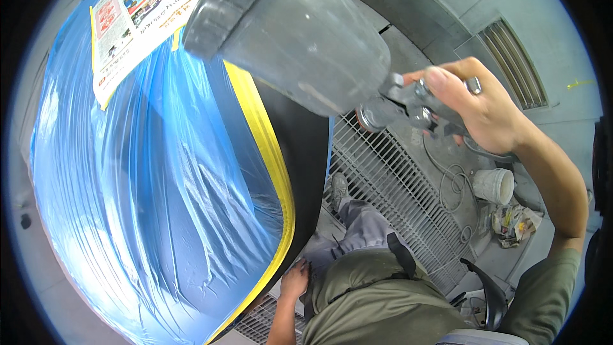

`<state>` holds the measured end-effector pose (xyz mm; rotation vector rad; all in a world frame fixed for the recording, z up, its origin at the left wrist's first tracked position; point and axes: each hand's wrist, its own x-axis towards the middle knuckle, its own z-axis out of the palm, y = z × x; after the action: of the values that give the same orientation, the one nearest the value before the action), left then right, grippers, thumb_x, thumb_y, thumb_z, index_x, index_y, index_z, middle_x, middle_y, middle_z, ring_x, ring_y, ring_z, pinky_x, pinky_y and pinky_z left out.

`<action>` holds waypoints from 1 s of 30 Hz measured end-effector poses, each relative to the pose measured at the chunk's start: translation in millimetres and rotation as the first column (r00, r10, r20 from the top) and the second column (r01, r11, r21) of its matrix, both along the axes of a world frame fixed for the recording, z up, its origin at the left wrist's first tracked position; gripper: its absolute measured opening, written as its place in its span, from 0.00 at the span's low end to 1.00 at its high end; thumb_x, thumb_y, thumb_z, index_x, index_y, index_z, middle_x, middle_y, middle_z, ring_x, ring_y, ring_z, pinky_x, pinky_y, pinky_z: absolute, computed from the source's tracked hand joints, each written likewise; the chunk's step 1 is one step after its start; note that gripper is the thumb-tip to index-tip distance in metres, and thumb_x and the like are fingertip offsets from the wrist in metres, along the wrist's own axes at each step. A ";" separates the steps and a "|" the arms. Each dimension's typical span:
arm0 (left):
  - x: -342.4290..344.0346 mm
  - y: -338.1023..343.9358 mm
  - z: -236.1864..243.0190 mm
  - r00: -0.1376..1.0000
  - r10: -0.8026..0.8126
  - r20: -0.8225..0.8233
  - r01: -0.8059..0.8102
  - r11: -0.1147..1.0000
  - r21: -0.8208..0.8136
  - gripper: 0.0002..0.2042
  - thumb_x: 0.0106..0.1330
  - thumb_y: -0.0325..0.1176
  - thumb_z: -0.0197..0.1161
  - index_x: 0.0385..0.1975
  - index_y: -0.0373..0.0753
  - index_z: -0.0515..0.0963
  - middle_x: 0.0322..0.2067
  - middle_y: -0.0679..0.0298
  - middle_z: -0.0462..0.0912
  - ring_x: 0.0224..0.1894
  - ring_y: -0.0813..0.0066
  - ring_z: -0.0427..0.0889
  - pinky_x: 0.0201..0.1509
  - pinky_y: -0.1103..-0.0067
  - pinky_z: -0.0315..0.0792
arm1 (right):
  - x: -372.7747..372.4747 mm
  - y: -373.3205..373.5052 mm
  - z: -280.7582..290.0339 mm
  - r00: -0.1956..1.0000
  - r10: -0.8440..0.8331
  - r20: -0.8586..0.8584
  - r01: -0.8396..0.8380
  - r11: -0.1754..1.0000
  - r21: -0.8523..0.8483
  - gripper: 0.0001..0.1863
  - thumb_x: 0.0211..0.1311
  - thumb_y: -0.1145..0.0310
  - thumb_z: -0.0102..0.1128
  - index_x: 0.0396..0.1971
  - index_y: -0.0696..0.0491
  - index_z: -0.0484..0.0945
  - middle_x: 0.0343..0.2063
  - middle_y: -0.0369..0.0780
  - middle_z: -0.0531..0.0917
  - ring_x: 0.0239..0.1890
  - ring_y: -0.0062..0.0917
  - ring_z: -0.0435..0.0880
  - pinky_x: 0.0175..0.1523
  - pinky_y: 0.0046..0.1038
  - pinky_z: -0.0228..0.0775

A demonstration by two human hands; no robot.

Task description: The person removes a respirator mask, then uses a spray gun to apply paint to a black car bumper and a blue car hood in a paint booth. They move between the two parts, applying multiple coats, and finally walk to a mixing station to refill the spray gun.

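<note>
My right hand (460, 99) grips a spray gun (412, 112) with a large dark translucent cup (287, 38), held up at the top centre. Below and left of it is a curved vehicle body under wrinkled blue plastic film (140, 172), edged with yellow masking tape (268, 153) beside a dark uncovered strip (310, 153). A sheet of newspaper (121, 38) is taped over the film. My left hand (295, 276) hangs beside my thigh, next to the dark strip, fingers curled; what they hold, if anything, is hidden.
Metal floor grating (389, 185) runs under me. At the right are a coiled hose (450, 191), a white bucket (491, 185), crumpled papers (514, 223) and a curved black piece (488, 294). Grey walls (523, 0) have a slatted vent (511, 61).
</note>
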<state>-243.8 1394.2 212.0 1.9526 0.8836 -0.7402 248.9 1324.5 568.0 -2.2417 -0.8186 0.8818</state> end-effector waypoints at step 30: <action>-60.2 17.6 -22.6 0.986 -0.071 0.150 0.058 0.995 0.087 0.19 0.78 0.43 0.54 0.58 0.37 0.80 0.53 0.46 0.85 0.54 0.44 0.84 0.60 0.57 0.76 | -108.1 -63.7 -14.3 0.961 0.145 -0.235 -0.120 0.986 0.119 0.26 0.77 0.51 0.53 0.56 0.58 0.86 0.32 0.44 0.90 0.35 0.25 0.87 0.49 0.31 0.79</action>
<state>-304.0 1411.7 189.5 2.0886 0.7718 -0.5900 140.8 1260.8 553.7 -1.9587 -0.8846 1.1253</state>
